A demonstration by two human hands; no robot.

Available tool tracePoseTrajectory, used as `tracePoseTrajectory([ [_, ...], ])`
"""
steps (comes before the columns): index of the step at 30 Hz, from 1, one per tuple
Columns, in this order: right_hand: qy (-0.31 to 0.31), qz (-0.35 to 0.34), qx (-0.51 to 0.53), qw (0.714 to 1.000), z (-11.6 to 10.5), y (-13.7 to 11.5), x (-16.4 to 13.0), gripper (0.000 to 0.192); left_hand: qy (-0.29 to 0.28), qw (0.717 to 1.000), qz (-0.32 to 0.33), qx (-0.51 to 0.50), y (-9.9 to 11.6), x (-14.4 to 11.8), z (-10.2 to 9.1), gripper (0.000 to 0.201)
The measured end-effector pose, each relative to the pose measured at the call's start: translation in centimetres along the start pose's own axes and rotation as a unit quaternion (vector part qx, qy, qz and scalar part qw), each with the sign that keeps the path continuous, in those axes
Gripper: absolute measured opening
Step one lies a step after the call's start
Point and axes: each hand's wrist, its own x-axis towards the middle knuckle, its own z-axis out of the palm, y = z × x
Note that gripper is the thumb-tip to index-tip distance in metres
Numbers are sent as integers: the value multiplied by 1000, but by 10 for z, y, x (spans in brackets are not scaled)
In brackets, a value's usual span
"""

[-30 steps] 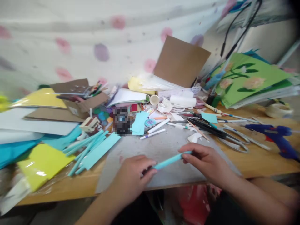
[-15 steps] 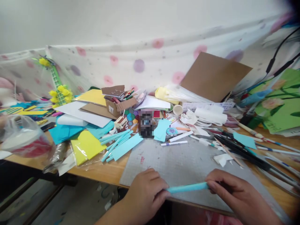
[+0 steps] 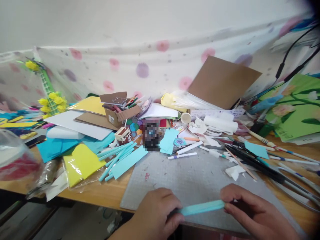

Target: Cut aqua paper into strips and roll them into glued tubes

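Held at the near edge of the wooden counter [image 3: 105, 193]: a thin light-blue rolled paper tube [image 3: 202, 207], lying nearly level, one end pinched in the left hand [image 3: 157, 216] at 7 o'clock, the other end pinched in the right hand [image 3: 252, 215] at 5 o'clock. Both hands closed on the tube, fingers curled round its ends, just above a grey scuffed cutting mat [image 3: 190, 173] spread over the counter's middle.

Scattered at 10 o'clock of the mat: a loose heap of more light-blue paper tubes [image 3: 116, 156] beside a flat light-blue paper strip [image 3: 128, 162]. Further left, a yellow sheet in clear plastic wrap [image 3: 80, 163], teal and white paper sheets [image 3: 75, 125] stacked in layers, and a small open brown cardboard box [image 3: 120, 111] stuffed with pens. At far left, a clear plastic container [image 3: 15, 160] (blurred, red inside).

At 12 o'clock, white marker pens [image 3: 186, 150] and a white roll [image 3: 220, 124]. At 2 o'clock, black-handled scissors [image 3: 255, 161] among long sticks, and a green card with a flower picture [image 3: 297, 113] propped at the right edge.

Behind all of it, a leaning brown cardboard panel [image 3: 222, 81] against a white cloth with pink and purple spots [image 3: 140, 66] draped along a plain pale wall [image 3: 125, 20]. Black cables [image 3: 292, 63] hanging at upper right.
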Motion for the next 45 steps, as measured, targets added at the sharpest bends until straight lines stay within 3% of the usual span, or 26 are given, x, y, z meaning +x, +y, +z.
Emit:
tracePoseTrajectory([
  [2,20,-17,21,999,1,6,-1,24,18,999,-30,26,-8,-2,-13,6],
  [5,18,-26,42,999,3,18,-5,43,83,985,-111,99,-37,-15,-46,11],
  [10,47,5,40,998,8,44,-15,38,167,930,-222,242,-100,-47,-99,29],
  [13,57,-10,-1,998,10,50,-17,35,162,900,-265,305,-125,-60,-111,26],
  [17,82,-82,-66,991,7,34,-9,30,146,875,-288,360,-136,-64,-110,27],
  [21,92,-154,-99,979,3,14,0,25,156,878,-252,375,-128,-55,-95,29],
  [25,94,-178,-110,973,5,15,-2,21,94,915,-179,350,-116,-45,-79,27],
  [28,73,-189,-115,973,7,19,-8,23,80,923,-150,345,-116,-45,-80,13],
  [31,49,-170,-115,977,3,13,-11,23,130,918,-125,354,-113,-45,-87,16],
  [34,88,-124,-119,981,-7,2,-10,17,198,917,-60,342,-94,-32,-82,19],
  [37,139,-118,-153,971,-16,-4,-6,15,154,946,54,281,-61,-5,-56,12],
  [40,139,-127,-193,963,-19,-3,-5,18,92,958,147,226,-30,22,-22,14],
  [45,147,-72,-227,960,-32,5,-9,15,29,953,228,199,-10,43,10,25],
])
